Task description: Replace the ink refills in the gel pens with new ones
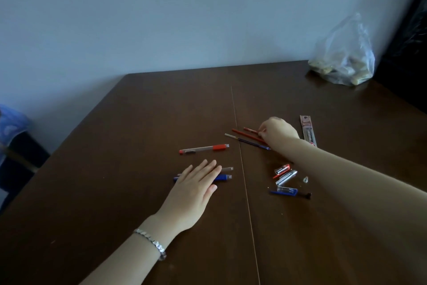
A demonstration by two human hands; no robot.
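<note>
Reaching w/ our right hand (278, 133), fingers curled at the refills (246, 134); can't tell if one's pinched. They lie slantwise, far-left to near-right, so right's nearer. Left hand (196, 183) flat, fingers straight, on the blue pen (223, 177).

Showing smooth wood with a dull sheen across the table (138, 123); gleaming as clear plastic in the pen caps (286, 177) and crinkled bag (344, 53); glinting as metal on the bracelet (151, 242).
</note>
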